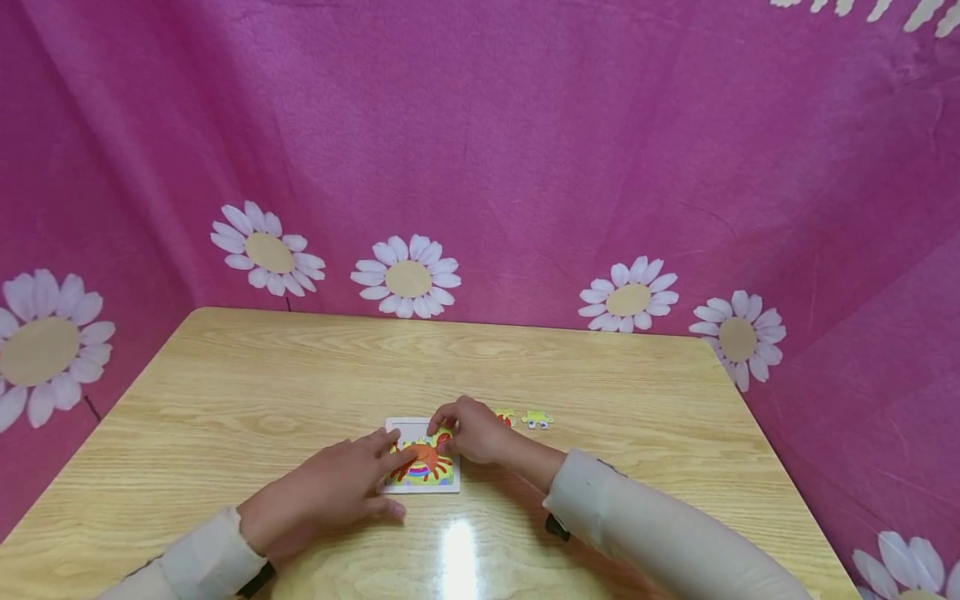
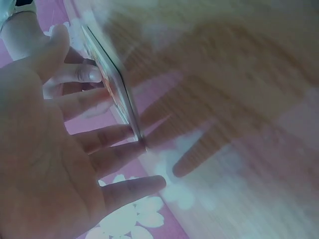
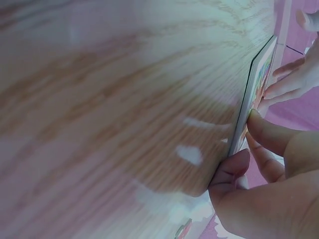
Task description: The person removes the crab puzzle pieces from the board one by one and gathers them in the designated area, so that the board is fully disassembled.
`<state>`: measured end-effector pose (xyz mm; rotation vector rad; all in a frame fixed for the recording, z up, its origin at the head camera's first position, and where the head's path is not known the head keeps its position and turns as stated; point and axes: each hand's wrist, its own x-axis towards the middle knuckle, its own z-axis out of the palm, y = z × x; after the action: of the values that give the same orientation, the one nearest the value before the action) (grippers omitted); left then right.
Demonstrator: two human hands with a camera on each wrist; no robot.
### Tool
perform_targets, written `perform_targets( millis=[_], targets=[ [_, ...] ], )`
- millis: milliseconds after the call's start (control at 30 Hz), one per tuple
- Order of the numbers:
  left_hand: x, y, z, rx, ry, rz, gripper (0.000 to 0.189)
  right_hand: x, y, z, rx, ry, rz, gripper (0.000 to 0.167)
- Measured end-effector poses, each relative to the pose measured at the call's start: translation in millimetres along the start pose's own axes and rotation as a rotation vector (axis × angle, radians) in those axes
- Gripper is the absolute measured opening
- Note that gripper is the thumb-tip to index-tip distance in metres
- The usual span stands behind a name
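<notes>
A small jigsaw puzzle [image 1: 422, 477] with a white-rimmed tray and an orange crab picture lies on the table. At its upper left, bare tray floor [image 1: 411, 430] shows. My left hand [image 1: 341, 479] rests along the tray's left side with straight, spread fingers, some reaching over the picture. In the left wrist view those fingers [image 2: 117, 149] touch the tray's edge. My right hand [image 1: 474, 429] bends over the upper right corner, its thumb and fingers at a yellow-and-red puzzle piece [image 1: 442, 436]. The right wrist view shows the thumb [image 3: 264, 132] against the tray; the piece itself is largely hidden there.
Right of the right hand lie two loose pieces, a yellow-and-red one [image 1: 506, 417] partly behind the hand and a yellow one [image 1: 537, 418]. The wooden table [image 1: 300, 367] meets a pink cloth [image 1: 510, 167] with white flowers.
</notes>
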<state>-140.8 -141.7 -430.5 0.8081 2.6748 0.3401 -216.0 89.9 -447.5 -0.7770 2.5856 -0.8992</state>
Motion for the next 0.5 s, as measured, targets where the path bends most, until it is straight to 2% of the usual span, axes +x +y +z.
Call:
perform_targets(
  millis=[300,500],
  targets=[
    [-2.9,3.1,5.2,0.075,0.018,0.053,0.074,1.3,-3.2,-1.4,-0.025,-0.036,0.002,0.017],
    [-3.9,5.5,2.8,0.071,0.006,0.052,0.075,2.2,-7.6,-2.1,-0.036,-0.064,0.035,0.018]
  ],
)
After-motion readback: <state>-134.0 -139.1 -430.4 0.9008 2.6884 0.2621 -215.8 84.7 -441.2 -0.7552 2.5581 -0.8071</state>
